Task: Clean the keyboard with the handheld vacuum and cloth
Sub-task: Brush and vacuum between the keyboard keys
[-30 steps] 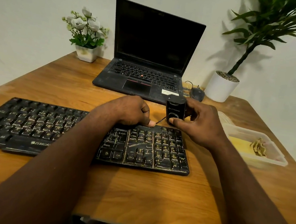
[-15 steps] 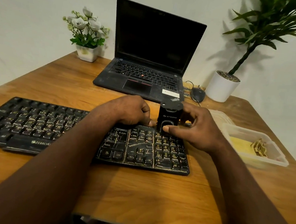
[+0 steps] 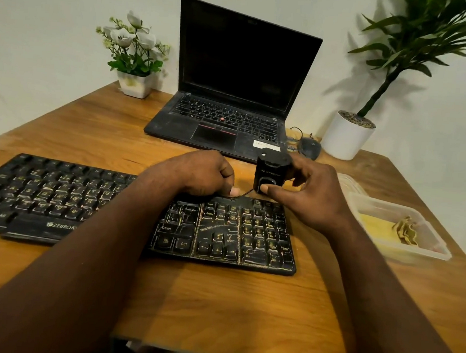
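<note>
A dusty black keyboard (image 3: 222, 236) lies across the wooden desk. My left hand (image 3: 199, 174) grips its back edge near the middle, fingers curled behind it and thumb on top. My right hand (image 3: 313, 201) holds a small black handheld vacuum (image 3: 270, 173) upright over the keyboard's back right corner, thumb on its front face. A thin black cable runs from the vacuum's base toward my left thumb. The yellow cloth (image 3: 380, 228) lies in a clear plastic container (image 3: 425, 253) to the right of the keyboard.
An open black laptop (image 3: 224, 120) stands behind the keyboard, with a black mouse (image 3: 309, 148) at its right. A white pot of flowers (image 3: 135, 84) sits back left and a tall potted plant (image 3: 344, 140) back right. The desk's front edge is near me.
My right hand brought the vacuum down and left onto the top row of keys, then lifted it back to the back right corner. My left hand stayed put.
</note>
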